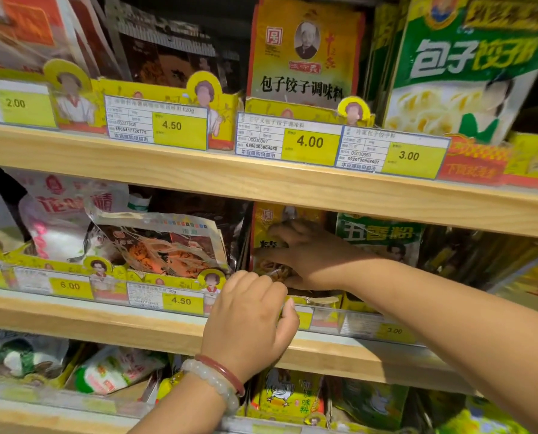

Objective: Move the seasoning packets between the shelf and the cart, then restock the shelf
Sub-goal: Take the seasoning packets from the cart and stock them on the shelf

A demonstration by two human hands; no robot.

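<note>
On the middle shelf (261,195), a stack of yellow seasoning packets (269,220) stands upright in a yellow cardboard display box (321,300). My right hand (308,255) reaches in from the right and lies across the front packet, its fingers curled round the packet's left edge. My left hand (249,321), with two bracelets on the wrist, is in front of the shelf edge. Its fingers are curled and its thumb pinches the box's front lip. The lower part of the packets is hidden behind both hands. No cart is in view.
Beside the yellow stack are green packets (380,236) on the right and a tilted clear packet (167,245) on the left. The upper shelf (199,170) carries more packets (305,51) and price tags (288,140). A lower shelf (286,399) is crowded with bags.
</note>
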